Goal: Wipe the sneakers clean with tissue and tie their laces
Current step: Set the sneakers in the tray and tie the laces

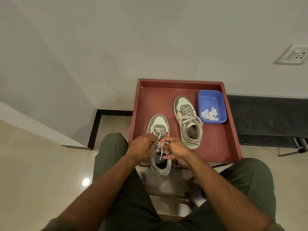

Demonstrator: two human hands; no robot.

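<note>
Head view, looking down: a seated person was tying the laces (160, 144) of the near sneaker (160, 145), which lay at the front edge of a red tray (216, 147), heel overhanging toward the knees. The left hand (141, 147) pinched a lace loop, fingers curled; the right hand (175, 151) gripped the other lace, fingers also curled. Both forearms reached forward and met over the shoe's tongue. The far sneaker (188, 120) sat mid-tray, apparently already tied. A blue tub (211, 99) holding crumpled tissue (210, 113) stood at the tray's right back corner. Wiping seemed done; the next move likely called for pulling the loops snug.
</note>
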